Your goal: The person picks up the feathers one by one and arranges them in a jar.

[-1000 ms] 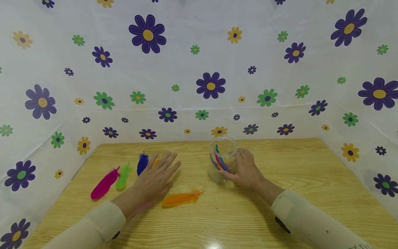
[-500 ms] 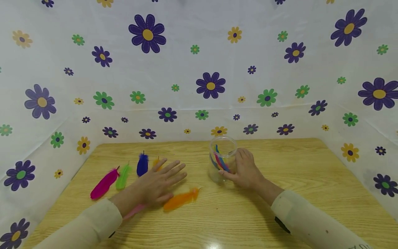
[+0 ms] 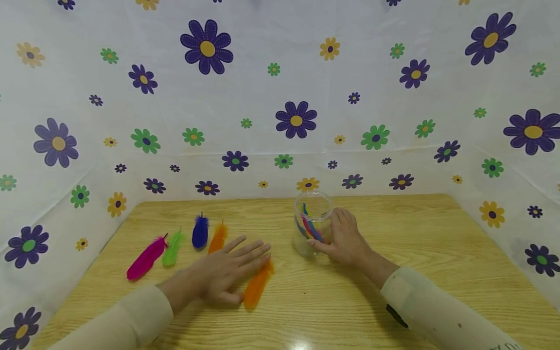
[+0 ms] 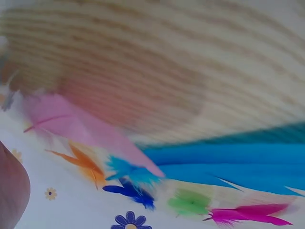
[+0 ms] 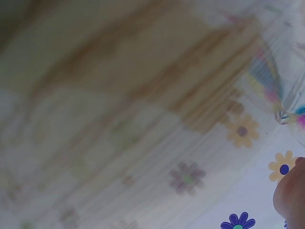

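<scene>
The clear jar (image 3: 304, 249) stands upright on the wooden table (image 3: 350, 306), with blue, pink and yellow feathers (image 3: 308, 225) leaning inside. The right hand (image 3: 347, 238) grips the jar from its right side, thumb across the near wall; the other fingers curl out of sight behind it, and how tightly they press together cannot be told.

To the left of the jar and nearer the person lies an orange feather (image 3: 257, 288), slanted, with its far end toward the jar. The left hand (image 3: 229, 270) is palm down beside it, fingers straight and slightly spread, pinching nothing visible; the index fingertip meets the feather's far end, while the thumb sits apart, just beside the vane. Whether the thumb touches it cannot be told.

Farther left of the jar come a second orange feather (image 3: 217, 238), partly covered by the left hand, then a dark blue feather (image 3: 200, 233), a green feather (image 3: 172, 249) and a magenta feather (image 3: 145, 259), the farthest from the jar. The left wrist view also shows a pink feather (image 4: 86, 126) and a bright blue feather (image 4: 228, 162), both concealed in the head view.

Cream sleeves (image 3: 442, 311) cover both forearms. Beyond the jar rises a white cloth (image 3: 258, 97) printed with flowers.
</scene>
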A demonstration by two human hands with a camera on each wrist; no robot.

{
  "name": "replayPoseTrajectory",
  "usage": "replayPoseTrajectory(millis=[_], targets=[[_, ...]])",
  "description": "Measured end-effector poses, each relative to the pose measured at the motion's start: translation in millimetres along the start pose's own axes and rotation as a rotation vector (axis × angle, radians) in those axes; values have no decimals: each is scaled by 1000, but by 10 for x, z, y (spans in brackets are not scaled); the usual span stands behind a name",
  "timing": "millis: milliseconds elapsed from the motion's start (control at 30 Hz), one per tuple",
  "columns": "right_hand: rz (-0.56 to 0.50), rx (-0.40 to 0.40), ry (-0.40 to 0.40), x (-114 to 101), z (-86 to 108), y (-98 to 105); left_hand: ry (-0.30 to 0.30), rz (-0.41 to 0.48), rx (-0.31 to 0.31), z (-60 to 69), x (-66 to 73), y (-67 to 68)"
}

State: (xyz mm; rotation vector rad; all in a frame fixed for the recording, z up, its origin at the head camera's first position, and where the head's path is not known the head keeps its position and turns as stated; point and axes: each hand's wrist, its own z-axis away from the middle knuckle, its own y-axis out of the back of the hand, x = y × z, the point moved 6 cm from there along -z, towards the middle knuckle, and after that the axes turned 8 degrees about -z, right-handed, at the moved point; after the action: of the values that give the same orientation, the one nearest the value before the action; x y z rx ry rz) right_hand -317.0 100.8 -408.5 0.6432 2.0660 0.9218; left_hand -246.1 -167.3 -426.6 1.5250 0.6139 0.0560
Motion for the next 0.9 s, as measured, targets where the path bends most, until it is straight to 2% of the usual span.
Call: replayPoseTrajectory(millis=[200,500,700,900], targets=[[-1,-15,-18,18,-10,-8,-44,40,-31,-41,99,-28],[7,-17,-22,33,-16,-17,-48,169,-67,-109,187,-80],[5,-18,-26,27,-11,-16,-20,115,-78,-174,251,-93],[22,-15,-25,28,-13,-13,14,82,-61,-236,297,-80]])
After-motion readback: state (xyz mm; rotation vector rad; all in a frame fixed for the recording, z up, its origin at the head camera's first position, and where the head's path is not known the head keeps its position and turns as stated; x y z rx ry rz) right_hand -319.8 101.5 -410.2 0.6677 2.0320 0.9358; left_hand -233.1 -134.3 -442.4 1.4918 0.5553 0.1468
